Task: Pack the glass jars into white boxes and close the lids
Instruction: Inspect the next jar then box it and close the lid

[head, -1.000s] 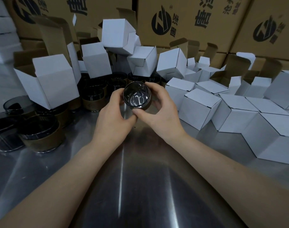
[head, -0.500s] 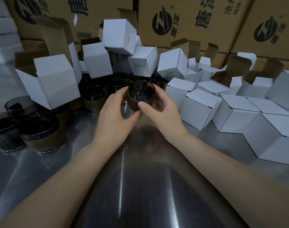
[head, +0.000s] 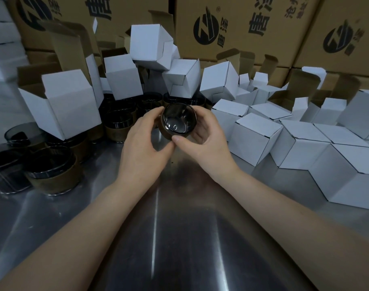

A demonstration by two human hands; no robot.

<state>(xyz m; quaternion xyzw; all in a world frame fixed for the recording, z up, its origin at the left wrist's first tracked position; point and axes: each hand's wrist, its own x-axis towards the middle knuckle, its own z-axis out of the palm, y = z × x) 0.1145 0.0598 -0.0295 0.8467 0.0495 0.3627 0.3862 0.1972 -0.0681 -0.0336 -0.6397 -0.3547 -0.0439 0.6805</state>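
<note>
Above the steel desk (head: 158, 217), both hands, left hand (head: 141, 152) and right hand (head: 202, 141), kept a curled grip on the glass jar (head: 177, 121), tilted toward the camera, seemingly for inspection before boxing in a white box (head: 61, 103).

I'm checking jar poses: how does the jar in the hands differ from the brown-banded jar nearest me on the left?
The held jar is tipped on its side, one round end facing the camera; the table jar stands upright. The held jar is gripped by the left hand and right hand; the table jar is untouched. Both are dark glass with a brown band.
</note>
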